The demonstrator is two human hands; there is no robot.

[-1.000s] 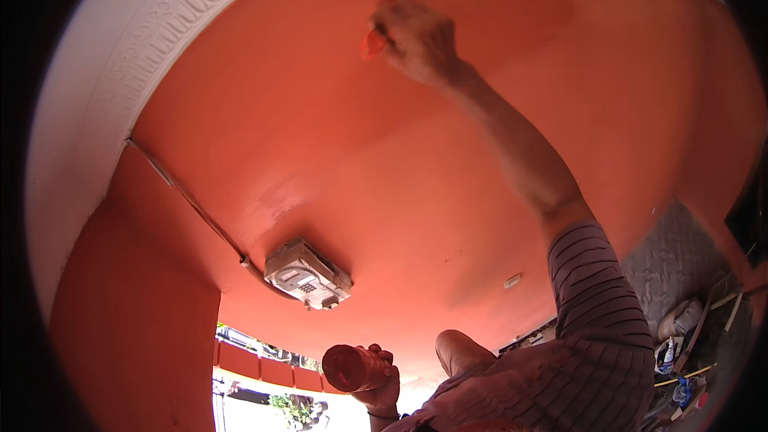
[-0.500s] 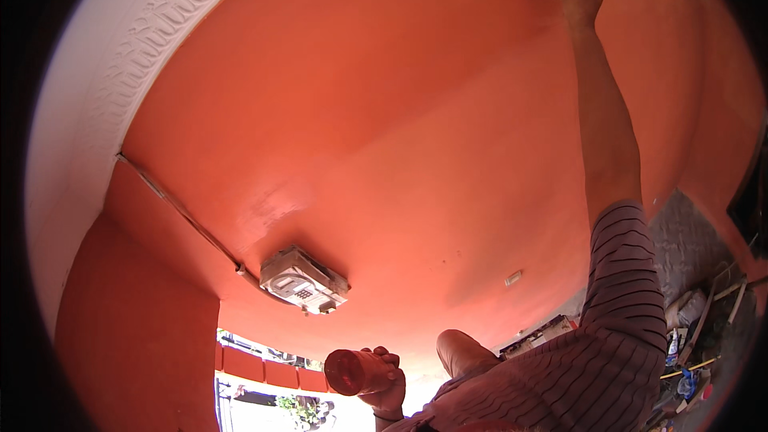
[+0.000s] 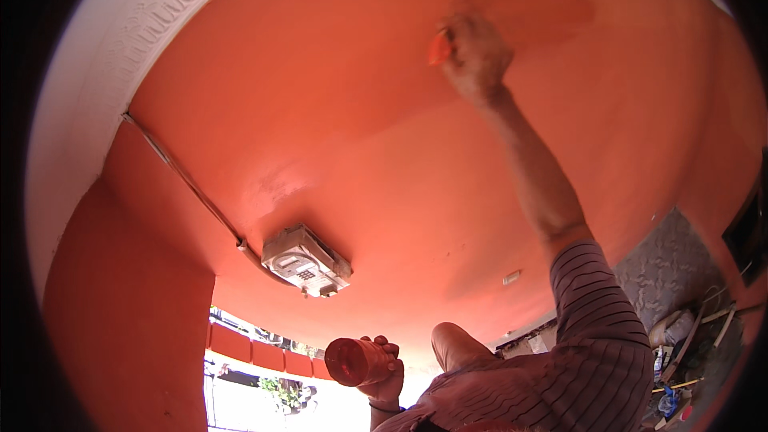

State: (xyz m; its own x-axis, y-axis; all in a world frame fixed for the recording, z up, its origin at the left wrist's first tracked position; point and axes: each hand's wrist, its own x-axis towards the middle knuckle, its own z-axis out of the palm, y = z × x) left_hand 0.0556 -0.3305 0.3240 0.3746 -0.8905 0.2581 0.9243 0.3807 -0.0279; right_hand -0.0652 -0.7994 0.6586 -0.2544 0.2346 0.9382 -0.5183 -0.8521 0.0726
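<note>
High against the orange wall (image 3: 384,184), my right hand (image 3: 480,56) is closed round a paintbrush (image 3: 439,48). Orange paint covers the part of the brush that shows left of my fingers; the rest is hidden or smeared by motion. A darker, wet-looking patch of paint (image 3: 560,16) lies on the wall right of this hand. Low in the view, my left hand (image 3: 388,376) wraps round a paint-stained cup (image 3: 348,362). The cup is tilted with its round end towards me, and red-orange colour shows in it.
A dusty electricity meter (image 3: 306,262) juts from the wall, with a conduit pipe (image 3: 188,184) running up-left to the white moulded cornice (image 3: 152,32). A small wall fitting (image 3: 512,277) sits to the right. Clutter (image 3: 676,352) lies on the floor at lower right.
My right hand has swept left and down across the wall with the paintbrush, its arm now bent further inward. My left hand still holds the cup in nearly the same place.
</note>
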